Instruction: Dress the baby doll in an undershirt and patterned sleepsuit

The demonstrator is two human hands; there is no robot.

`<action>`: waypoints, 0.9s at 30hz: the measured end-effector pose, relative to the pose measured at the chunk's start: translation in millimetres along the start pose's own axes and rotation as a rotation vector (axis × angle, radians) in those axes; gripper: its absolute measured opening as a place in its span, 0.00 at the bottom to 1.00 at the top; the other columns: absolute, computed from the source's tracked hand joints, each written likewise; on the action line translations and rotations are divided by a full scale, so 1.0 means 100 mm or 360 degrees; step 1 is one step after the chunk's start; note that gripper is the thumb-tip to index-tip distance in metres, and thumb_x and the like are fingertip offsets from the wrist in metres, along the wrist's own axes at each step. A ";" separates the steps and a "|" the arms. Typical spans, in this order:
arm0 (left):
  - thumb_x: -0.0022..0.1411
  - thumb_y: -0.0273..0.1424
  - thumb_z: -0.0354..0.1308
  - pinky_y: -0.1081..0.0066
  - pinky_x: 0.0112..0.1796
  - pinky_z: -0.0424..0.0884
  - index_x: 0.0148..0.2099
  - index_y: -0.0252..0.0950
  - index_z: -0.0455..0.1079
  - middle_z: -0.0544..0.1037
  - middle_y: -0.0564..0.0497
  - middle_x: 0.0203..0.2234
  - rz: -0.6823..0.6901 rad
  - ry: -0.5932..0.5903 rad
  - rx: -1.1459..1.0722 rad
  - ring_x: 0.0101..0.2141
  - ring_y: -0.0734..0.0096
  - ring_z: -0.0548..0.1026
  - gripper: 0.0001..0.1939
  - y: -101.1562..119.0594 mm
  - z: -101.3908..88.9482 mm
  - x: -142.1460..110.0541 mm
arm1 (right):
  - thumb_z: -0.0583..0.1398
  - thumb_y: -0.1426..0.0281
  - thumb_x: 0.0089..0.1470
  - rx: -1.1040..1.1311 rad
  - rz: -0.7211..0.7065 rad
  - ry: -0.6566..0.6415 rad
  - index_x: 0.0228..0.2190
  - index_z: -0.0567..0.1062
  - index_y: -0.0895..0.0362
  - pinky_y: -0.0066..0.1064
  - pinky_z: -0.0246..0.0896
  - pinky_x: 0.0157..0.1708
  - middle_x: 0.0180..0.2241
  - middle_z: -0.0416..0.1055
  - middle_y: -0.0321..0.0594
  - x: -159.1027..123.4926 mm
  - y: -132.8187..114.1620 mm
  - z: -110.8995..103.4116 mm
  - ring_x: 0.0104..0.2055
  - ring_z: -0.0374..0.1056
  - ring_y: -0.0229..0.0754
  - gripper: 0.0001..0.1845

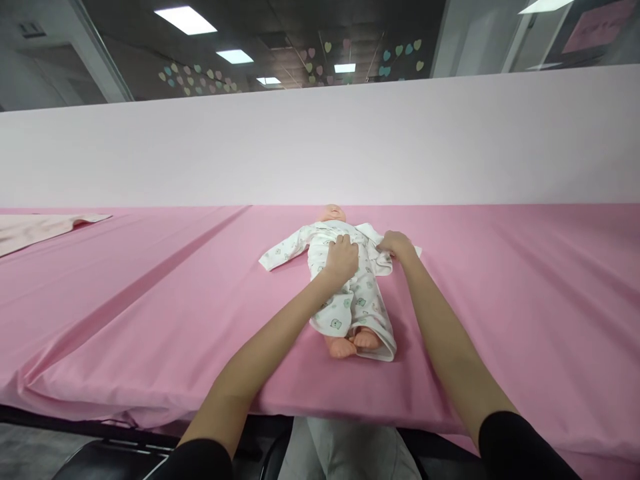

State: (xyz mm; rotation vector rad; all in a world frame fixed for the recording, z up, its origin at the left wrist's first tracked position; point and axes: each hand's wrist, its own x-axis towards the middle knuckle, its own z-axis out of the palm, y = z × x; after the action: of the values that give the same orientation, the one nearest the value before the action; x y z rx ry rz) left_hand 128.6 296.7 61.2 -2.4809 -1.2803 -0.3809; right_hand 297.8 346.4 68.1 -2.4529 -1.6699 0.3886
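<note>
A baby doll lies on its back on the pink tablecloth, head away from me, bare feet toward me. It wears a white printed baby garment with one sleeve spread out to the left. My left hand rests on the doll's chest, fingers curled on the cloth. My right hand pinches the garment's right flap beside the doll's shoulder.
A folded pale pink cloth lies at the far left of the table. A light pink partition rises behind the table. A dark chair edge shows below the table's near edge.
</note>
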 end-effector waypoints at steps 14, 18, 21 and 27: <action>0.61 0.17 0.42 0.66 0.37 0.68 0.45 0.24 0.69 0.71 0.33 0.40 -0.0046 -0.0280 0.0059 0.41 0.57 0.73 0.16 0.26 -0.21 -0.15 | 0.57 0.75 0.48 0.1149 -0.0729 0.0390 0.42 0.71 0.61 0.21 0.61 0.36 0.44 0.68 0.43 -0.27 -0.43 -0.30 0.44 0.66 0.37 0.17; 0.57 0.16 0.49 0.64 0.39 0.70 0.46 0.22 0.69 0.72 0.31 0.42 0.0118 -0.0497 0.0083 0.43 0.53 0.73 0.15 0.33 -0.32 -0.24 | 0.58 0.80 0.43 0.0961 -0.1018 0.0003 0.32 0.74 0.60 0.21 0.60 0.35 0.39 0.69 0.42 -0.55 -0.75 -0.18 0.44 0.65 0.39 0.11; 0.52 0.17 0.56 0.60 0.40 0.70 0.48 0.21 0.68 0.72 0.29 0.43 0.0278 -0.0689 0.0101 0.44 0.48 0.72 0.19 0.37 -0.42 -0.32 | 0.58 0.79 0.41 0.0707 -0.1077 -0.0308 0.34 0.72 0.59 0.22 0.61 0.28 0.41 0.67 0.42 -0.66 -0.82 -0.10 0.37 0.67 0.38 0.13; 0.56 0.19 0.48 0.67 0.35 0.69 0.38 0.28 0.73 0.77 0.39 0.36 0.0367 -0.0941 -0.0609 0.36 0.60 0.76 0.13 -0.05 -0.87 -0.24 | 0.57 0.79 0.42 0.0387 -0.1351 -0.0561 0.28 0.70 0.60 0.22 0.61 0.28 0.33 0.71 0.38 -0.69 -0.75 -0.19 0.32 0.67 0.36 0.08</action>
State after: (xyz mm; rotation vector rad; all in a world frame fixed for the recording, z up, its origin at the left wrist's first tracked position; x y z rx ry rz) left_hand 103.7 246.6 132.0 -3.1812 -1.1698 0.2091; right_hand 212.8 310.0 115.4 -1.3696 -2.4138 0.8432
